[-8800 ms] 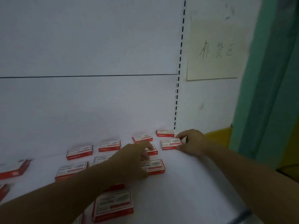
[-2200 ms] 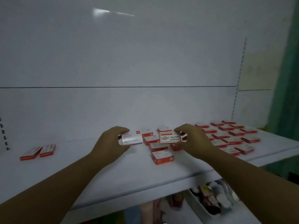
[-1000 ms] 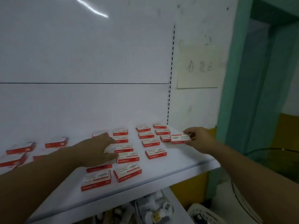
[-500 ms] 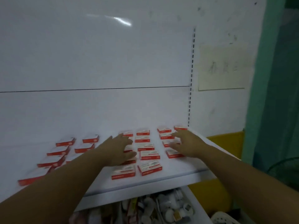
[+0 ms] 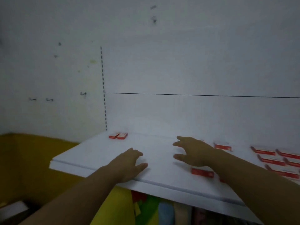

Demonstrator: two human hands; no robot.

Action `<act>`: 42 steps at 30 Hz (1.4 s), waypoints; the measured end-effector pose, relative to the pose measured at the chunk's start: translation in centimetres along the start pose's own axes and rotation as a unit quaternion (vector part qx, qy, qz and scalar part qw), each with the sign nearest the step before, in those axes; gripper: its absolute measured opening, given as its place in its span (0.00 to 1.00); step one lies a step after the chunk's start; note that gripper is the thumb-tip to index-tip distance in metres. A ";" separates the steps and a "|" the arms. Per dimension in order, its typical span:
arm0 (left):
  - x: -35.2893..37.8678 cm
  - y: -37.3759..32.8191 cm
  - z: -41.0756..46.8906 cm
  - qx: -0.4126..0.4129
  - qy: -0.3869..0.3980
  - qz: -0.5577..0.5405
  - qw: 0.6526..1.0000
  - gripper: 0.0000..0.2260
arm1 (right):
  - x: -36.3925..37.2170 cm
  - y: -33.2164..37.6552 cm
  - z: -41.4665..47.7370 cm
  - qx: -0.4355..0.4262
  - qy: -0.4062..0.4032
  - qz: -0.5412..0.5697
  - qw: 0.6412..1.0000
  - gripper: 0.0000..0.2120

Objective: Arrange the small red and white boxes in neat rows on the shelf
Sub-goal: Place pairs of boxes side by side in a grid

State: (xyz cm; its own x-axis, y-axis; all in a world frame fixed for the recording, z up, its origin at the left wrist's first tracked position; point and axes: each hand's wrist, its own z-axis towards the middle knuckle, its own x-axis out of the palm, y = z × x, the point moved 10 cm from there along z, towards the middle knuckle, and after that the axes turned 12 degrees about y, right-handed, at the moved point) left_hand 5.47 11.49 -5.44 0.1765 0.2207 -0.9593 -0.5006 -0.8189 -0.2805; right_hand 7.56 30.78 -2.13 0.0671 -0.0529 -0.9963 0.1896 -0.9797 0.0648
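1. Left hand [image 5: 129, 163]: lower centre of frame, over the front part of the white shelf [image 5: 97, 153]. Fingers straight and close together, thumb out to the side, nothing held. Contact with the board not clear.
2. Right hand [image 5: 194, 153]: just right of centre, over the shelf. Fingers and thumb spread wide, pointing toward frame left, nothing held.
3. Pair of boxes [image 5: 118, 135]: red and white, side by side and touching, at the rear left corner of the shelf, well apart from both hands.
4. Single box [image 5: 202, 172]: just below the right wrist in the frame, near the front edge; blurred.
5. Another box [image 5: 222, 146]: just behind the right forearm, toward the rear.
6. Rows of boxes [image 5: 272, 159]: right edge of frame, lined up front to back, partly cut off.
7. Back panel [image 5: 178, 62]: pale, crossed by a thin dark line [image 5: 194, 95]; dashed upright [image 5: 103, 95] at its left side.
8. Yellow surface [image 5: 24, 159]: lower left, beyond the shelf end.
9. Coloured items [image 5: 154, 208]: beneath the shelf, bottom centre, too blurred to identify.
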 end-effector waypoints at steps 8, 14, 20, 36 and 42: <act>-2.2 15.1 1.7 -0.056 -0.064 -0.037 0.996 0.24 | 3.2 7.6 16.0 -0.051 0.039 0.002 0.998 0.27; -5.2 21.3 8.1 -0.086 -0.074 -0.013 0.993 0.27 | 4.7 10.0 28.4 -0.090 0.046 0.097 0.990 0.26; -6.4 24.8 14.0 -0.056 -0.042 0.015 0.997 0.26 | 5.0 12.3 35.2 -0.144 0.000 0.117 0.983 0.25; -7.4 25.7 19.3 0.040 -0.201 -0.034 0.978 0.14 | 3.1 8.9 31.8 0.010 -0.067 0.154 0.986 0.16; -8.3 22.7 17.6 0.103 -0.195 -0.071 0.973 0.18 | 2.0 6.9 22.4 0.144 -0.105 0.074 0.981 0.20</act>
State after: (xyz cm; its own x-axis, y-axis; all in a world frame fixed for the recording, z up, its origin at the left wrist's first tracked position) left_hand -22.25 0.41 -4.42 -0.0583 0.5409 -0.8391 -0.6607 -0.6510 -0.3738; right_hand -12.95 19.57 -4.91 -0.1360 -0.2077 -0.9687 -0.0947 -0.9706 0.2214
